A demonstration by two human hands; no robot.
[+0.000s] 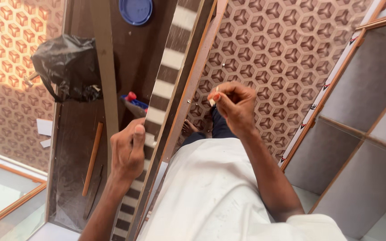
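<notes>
Left hand (128, 151) is clamped over the edge of a long striped board (164, 89), thumb on top, fingers curled round the near side, pinning it in place. The board stands on edge and runs from the bottom of the view up toward the top, brown and cream bands along its face, with a plain wooden edge strip (188, 89) right beside it.

Right hand (233, 105) is raised above the floor, fingers bunched tight, pinching a small pale object (215, 96) between thumb and forefinger; too small to tell exactly what it is. It sits just right of the board's upper stretch, not touching it.

Below that hand, a bare foot (188, 128) and dark trouser leg show on the patterned hexagon floor (282, 49). White shirt fills the lower middle.

Out left, a dark worktable (74, 147) carries a black plastic bag (68, 67), a slim wooden stick (92, 158), a blue round lid (136, 10) at the top and a red-and-blue item (132, 101) near the board. To the right, a grey panelled cabinet frame (362, 134) with wood-coloured trim.
</notes>
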